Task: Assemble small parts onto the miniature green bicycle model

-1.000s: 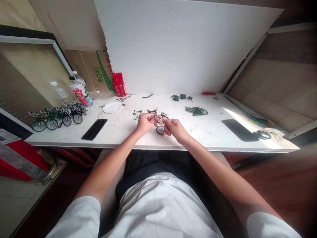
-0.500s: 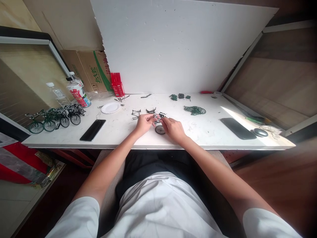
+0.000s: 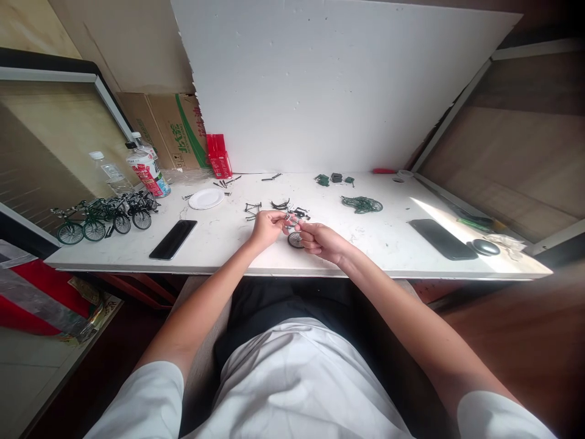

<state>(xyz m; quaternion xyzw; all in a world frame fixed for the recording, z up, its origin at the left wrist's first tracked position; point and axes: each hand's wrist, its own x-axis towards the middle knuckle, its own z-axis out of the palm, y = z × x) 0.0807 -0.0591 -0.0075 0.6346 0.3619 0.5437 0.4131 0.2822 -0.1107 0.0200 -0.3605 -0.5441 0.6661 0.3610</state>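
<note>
At the left end of the worktop: small bikes crowd together, wheels nearly overlapping; one bump from an elbow could topple the row.
Phone: flat near the front edge, where the left forearm might nudge it.
Left hand: fingertips pinch a tiny metallic part just above the worktop; so slight a grip could let it slip and be lost among the dark bits behind.
Wheel: below the fingers, partly hidden by the right hand, which might knock it or press its thin spokes.
Right hand: fingers curled in, tips meeting the part; I cannot tell whether they grip it. Pushing unevenly could bend it.
Green tangle: well apart, its loops likely to snag.
</note>
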